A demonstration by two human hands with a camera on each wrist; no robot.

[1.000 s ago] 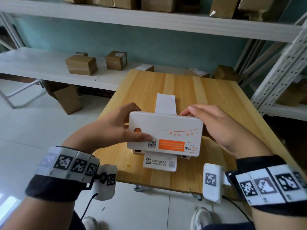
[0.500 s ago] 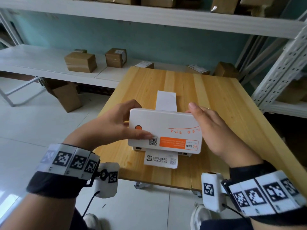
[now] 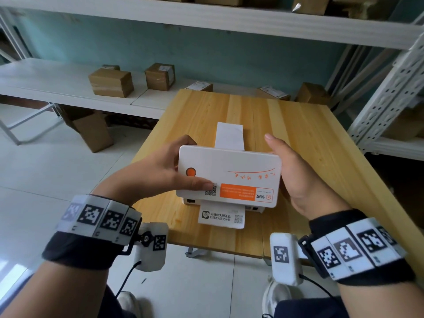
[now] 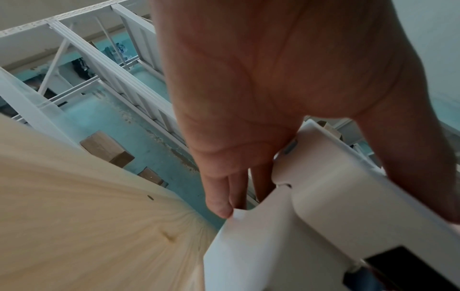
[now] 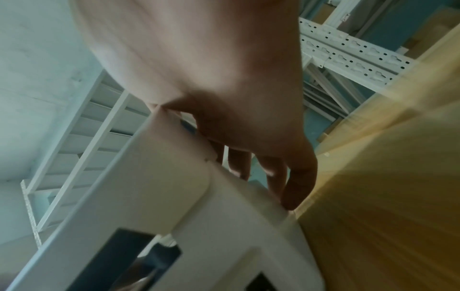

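Observation:
A white label printer (image 3: 229,171) with an orange button and an orange sticker stands near the front edge of the wooden table (image 3: 309,145). Its lid is raised a little above the base. My left hand (image 3: 160,173) grips the left end, thumb flat on the lid and fingers behind it (image 4: 224,196). On the other end, my right hand (image 3: 296,177) holds the printer with its palm against the side, and its fingers (image 5: 293,187) reach round the back corner. White paper (image 3: 229,136) lies behind the printer. A printed label (image 3: 221,216) sticks out at the front.
Cardboard boxes (image 3: 111,82) sit on the low white shelf beyond the table, and another box (image 3: 94,131) stands on the floor at the left. A white metal rack (image 3: 390,88) rises close to the table's right side. The far half of the tabletop is bare wood.
My right hand has slid off the top of the lid down to the printer's right side. The left hand has kept its hold.

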